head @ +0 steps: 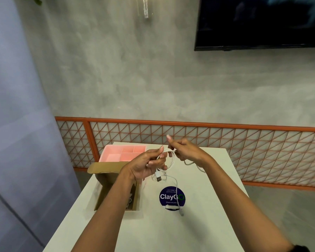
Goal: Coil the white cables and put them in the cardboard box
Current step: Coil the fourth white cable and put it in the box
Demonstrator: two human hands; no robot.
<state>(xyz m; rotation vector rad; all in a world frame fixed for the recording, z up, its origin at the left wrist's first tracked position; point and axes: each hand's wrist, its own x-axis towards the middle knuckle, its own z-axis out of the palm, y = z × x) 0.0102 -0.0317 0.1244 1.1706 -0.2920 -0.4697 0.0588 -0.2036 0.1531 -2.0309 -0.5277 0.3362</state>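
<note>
Both hands hold one white cable [172,160] above the table. My left hand [149,164] grips a few loops of it, with a USB plug [159,178] hanging below the fingers. My right hand [185,150] pinches the cable just right of the loops. A loose tail [177,195] runs down across the table to its far plug near the round sticker. The open cardboard box [137,195] sits at the left under my left forearm, and something white lies inside it.
A pink divided organiser tray [116,153] stands behind the box. A dark blue round sticker [171,197] marks the white table [207,206]. An orange lattice railing [225,140] runs behind the table, with a grey wall and a dark screen [262,22] above.
</note>
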